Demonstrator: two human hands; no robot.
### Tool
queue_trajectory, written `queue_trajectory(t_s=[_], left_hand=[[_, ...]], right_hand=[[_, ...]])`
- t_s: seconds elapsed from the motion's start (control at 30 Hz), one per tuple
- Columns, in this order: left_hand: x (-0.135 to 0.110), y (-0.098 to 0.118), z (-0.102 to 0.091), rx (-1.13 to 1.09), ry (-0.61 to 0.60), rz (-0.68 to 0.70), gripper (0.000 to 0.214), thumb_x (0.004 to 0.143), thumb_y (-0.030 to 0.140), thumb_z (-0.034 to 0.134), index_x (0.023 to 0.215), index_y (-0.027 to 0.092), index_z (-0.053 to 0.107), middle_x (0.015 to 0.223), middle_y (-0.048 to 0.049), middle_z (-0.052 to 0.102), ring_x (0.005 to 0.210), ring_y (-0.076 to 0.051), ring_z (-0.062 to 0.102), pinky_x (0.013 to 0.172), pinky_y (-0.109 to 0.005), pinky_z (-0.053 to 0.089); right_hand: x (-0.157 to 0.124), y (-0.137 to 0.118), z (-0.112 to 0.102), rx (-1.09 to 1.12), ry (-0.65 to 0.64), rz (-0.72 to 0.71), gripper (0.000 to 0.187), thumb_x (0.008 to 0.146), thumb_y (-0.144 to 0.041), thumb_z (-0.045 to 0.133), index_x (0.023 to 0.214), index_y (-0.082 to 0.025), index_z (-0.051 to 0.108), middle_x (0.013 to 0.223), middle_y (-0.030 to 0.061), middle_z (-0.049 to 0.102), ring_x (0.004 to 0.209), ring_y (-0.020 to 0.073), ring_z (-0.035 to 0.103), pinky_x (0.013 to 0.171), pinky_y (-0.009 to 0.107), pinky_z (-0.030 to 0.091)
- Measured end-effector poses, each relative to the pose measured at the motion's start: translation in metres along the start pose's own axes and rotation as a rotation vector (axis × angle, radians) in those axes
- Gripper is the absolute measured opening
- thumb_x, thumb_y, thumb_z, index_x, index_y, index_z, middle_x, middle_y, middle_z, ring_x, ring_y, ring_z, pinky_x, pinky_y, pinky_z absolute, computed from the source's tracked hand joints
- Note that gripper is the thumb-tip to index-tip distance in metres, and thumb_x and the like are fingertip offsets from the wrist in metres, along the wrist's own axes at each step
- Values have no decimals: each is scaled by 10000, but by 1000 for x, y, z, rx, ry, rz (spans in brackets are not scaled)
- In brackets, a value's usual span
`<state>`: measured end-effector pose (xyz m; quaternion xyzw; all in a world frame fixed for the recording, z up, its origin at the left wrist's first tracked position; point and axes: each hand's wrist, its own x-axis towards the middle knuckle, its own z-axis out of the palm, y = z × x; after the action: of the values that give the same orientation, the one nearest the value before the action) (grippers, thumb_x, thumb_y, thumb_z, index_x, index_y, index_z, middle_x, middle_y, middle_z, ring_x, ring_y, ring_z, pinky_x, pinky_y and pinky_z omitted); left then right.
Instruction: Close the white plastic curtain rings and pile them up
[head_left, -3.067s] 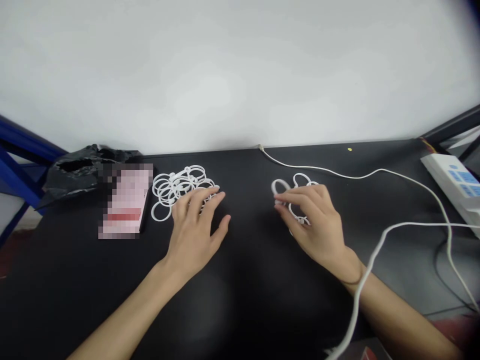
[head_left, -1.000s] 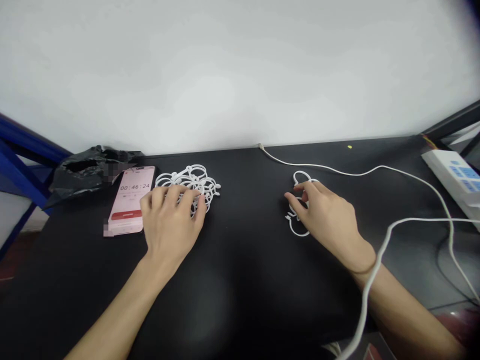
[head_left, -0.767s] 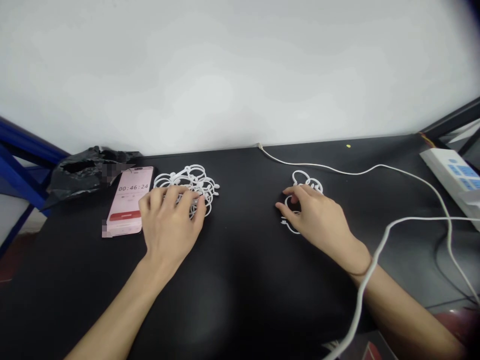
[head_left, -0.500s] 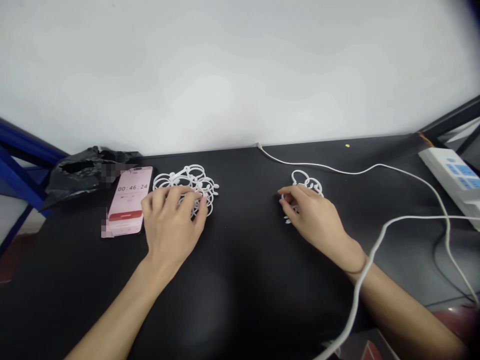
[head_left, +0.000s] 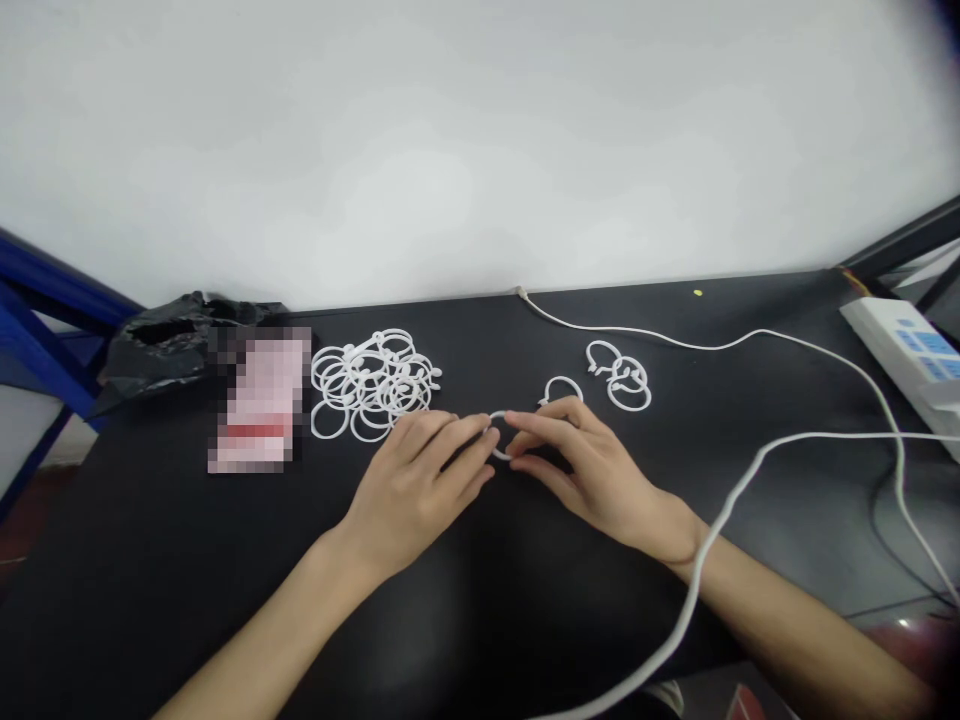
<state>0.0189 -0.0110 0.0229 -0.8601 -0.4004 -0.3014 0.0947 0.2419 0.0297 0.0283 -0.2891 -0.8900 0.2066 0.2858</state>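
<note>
Between my two hands is a white plastic ring (head_left: 500, 456) that looks like a shower curtain ring. My left hand (head_left: 420, 490) pinches its left side, and the fingertips of my right hand (head_left: 596, 468) grip its right side. Fingers cover much of the ring. Behind my left hand lies a tangled pile of similar white rings (head_left: 375, 372). Past my right hand, a single open ring (head_left: 564, 380) is partly hidden by the fingers. A small group of rings (head_left: 628, 406), with gaps and knobbed ends showing, rests farther right.
A pixelated phone (head_left: 259, 400) lies left of the pile, beside a crumpled black plastic bag (head_left: 161, 345). A white cable (head_left: 701, 600) loops over my right forearm. Another thin cable (head_left: 660, 335) runs along the back. A white box (head_left: 896, 345) stands at the right edge.
My left hand has left the pile and moved right. My right hand has come left from the small group. Both now meet at one ring in the middle; the phone's screen has become pixelated.
</note>
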Motion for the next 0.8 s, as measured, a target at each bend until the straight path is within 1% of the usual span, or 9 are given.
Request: queue_trajectory(t_s=[0.1,0.17,0.27,0.33,0.4,0.5,0.57,0.63,0.8], left_hand=[[-1,1,3,-78,-55,15,86,907,146,625,992,148,638,979,-42,719,864,-199,587,773,-365,510],[-2,0,4,-99,-88,8,37,923,152,606,946,160,633,929,-25,717,832,-187,582,750,-356,498],[-2,0,3,-115,-81,-5,49,927,139,596,955,168,625,901,-16,717,826,-181,582,749,-349,487],[-1,0,3,-131,-50,-19,65,919,123,605,963,168,617,895,-12,718,820,-178,585,750,-342,486],[0,0,2,-140,-3,-41,93,920,111,597,1002,154,609,863,-18,713,796,-173,583,738,-334,488],[1,0,1,-119,66,-83,177,942,87,542,1112,120,583,772,-20,686,729,-160,569,697,-313,491],[1,-1,-1,-106,80,-119,218,949,67,508,1152,119,570,746,-13,671,699,-150,567,685,-300,491],[0,-1,-2,-96,75,-160,224,943,57,505,1142,130,577,745,-9,665,687,-142,572,692,-297,492],[-3,-2,1,-61,72,-209,139,913,71,541,999,157,609,739,-3,671,658,-139,571,697,-314,491]], right_hand=[[0,-2,5,76,-14,-26,504,928,-158,614,1377,-266,411,957,-5,718,957,170,565,843,317,549],[1,-2,5,76,6,-22,485,919,-161,626,1353,-259,431,987,8,704,960,170,572,846,326,550],[2,0,2,28,56,24,439,893,-177,651,1297,-220,485,1114,73,632,1024,186,581,880,362,547],[3,2,1,26,52,53,396,886,-162,637,1262,-203,519,1160,97,589,1068,195,584,901,370,546],[3,3,0,59,31,62,360,892,-131,602,1238,-207,538,1162,93,587,1070,187,600,904,356,550],[4,3,1,93,21,57,317,908,-122,570,1209,-220,550,1167,83,603,1040,172,632,883,335,563],[5,2,1,99,9,55,284,914,-141,572,1185,-224,557,1170,81,615,1036,174,643,867,332,569],[5,-1,2,122,-23,51,270,918,-160,580,1178,-229,555,1161,72,634,1017,170,654,849,325,574],[2,-4,3,171,-63,37,309,924,-212,599,1226,-235,533,1079,42,674,846,134,675,764,293,579]])
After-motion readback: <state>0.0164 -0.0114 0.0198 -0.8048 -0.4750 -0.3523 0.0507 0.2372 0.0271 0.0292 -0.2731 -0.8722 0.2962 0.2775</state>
